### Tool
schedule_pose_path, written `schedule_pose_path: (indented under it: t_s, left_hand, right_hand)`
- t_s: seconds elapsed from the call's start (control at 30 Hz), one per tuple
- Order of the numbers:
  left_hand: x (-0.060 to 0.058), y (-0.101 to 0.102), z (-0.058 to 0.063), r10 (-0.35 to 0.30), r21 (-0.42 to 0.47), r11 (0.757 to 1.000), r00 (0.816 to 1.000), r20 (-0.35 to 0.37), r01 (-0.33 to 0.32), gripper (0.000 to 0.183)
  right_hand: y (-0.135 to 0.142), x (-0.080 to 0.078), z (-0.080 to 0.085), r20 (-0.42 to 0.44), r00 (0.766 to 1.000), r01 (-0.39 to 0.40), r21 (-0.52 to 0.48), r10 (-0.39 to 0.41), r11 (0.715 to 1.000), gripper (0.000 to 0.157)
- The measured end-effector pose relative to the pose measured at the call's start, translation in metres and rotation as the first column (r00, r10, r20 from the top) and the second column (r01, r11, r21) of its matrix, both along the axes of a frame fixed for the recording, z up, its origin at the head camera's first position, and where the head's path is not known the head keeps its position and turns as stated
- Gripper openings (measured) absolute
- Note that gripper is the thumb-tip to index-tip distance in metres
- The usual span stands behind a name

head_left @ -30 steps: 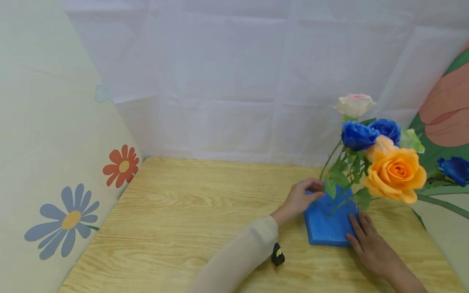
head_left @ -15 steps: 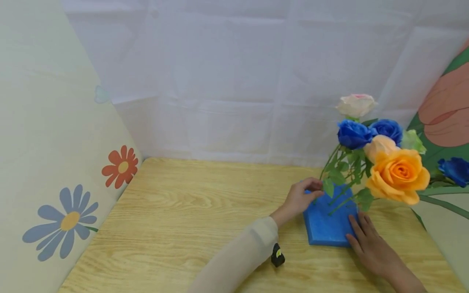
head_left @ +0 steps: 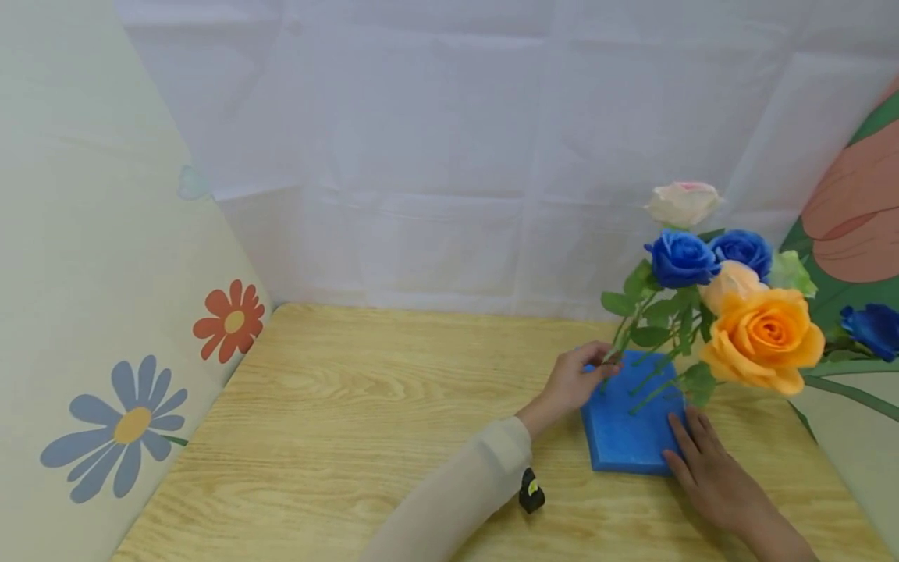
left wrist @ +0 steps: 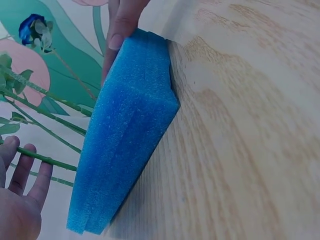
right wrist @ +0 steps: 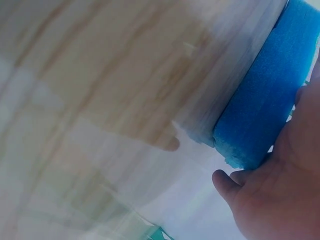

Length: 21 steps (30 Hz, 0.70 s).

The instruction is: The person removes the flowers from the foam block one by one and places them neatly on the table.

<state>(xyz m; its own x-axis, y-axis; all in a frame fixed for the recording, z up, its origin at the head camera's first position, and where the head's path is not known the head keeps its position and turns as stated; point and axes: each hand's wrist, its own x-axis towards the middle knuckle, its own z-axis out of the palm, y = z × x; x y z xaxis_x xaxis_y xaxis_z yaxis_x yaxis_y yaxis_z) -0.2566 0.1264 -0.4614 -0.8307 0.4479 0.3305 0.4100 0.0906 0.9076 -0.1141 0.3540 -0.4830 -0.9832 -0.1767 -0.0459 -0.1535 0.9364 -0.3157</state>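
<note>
A blue foam block (head_left: pixel 625 445) lies on the table, with several artificial roses standing in it by their green stems. My left hand (head_left: pixel 572 382) is at the block's far left side and pinches a stem (left wrist: pixel 47 159) between thumb and fingers, close above the foam. That stem rises toward the left blue rose (head_left: pixel 681 259). My right hand (head_left: pixel 723 480) rests its fingers along the block's right edge; in the right wrist view the hand (right wrist: pixel 280 195) lies against the foam's side. Over the block lean an orange rose (head_left: pixel 762 339) and a pale pink rose (head_left: pixel 683 203).
Another blue rose (head_left: pixel 871 329) reaches out at the far right. A small black object with a yellow-green mark (head_left: pixel 531 492) lies by my left sleeve. Wood-grain table (head_left: pixel 337 406) extends to the left, with a white cloth (head_left: pixel 421 156) hanging behind it.
The left blue rose has turned and shifted slightly left, and its leaves have swung out to the left. My right hand stays in place on the block.
</note>
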Motion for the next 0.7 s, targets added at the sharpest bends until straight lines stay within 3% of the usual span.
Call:
schedule_pose_path:
  t_s: [0.17, 0.37, 0.5, 0.7]
  left_hand:
    - [0.000, 0.005, 0.005, 0.010, 0.055, 0.998, 1.000, 0.018, -0.011, 0.024]
    - [0.001, 0.005, 0.023, -0.041, 0.186, 0.982, 0.996, 0.074, 0.027, 0.028]
    - [0.002, -0.003, 0.031, -0.060, 0.219, 0.975, 0.995, 0.083, 0.040, 0.028]
    - [-0.001, -0.019, 0.032, -0.078, 0.230, 0.972, 0.992, 0.095, 0.055, 0.032]
  right_hand:
    - [0.005, -0.002, -0.002, -0.002, 1.000, -0.008, 0.000, 0.008, 1.000, 0.066]
    - [0.004, -0.002, -0.001, -0.005, 1.000, -0.015, -0.004, 0.015, 1.000, 0.066]
    - [0.006, -0.001, -0.002, -0.016, 1.000, -0.020, 0.000, 0.020, 1.000, 0.066]
    - [0.005, -0.001, -0.001, -0.013, 1.000, -0.020, 0.004, 0.021, 1.000, 0.066]
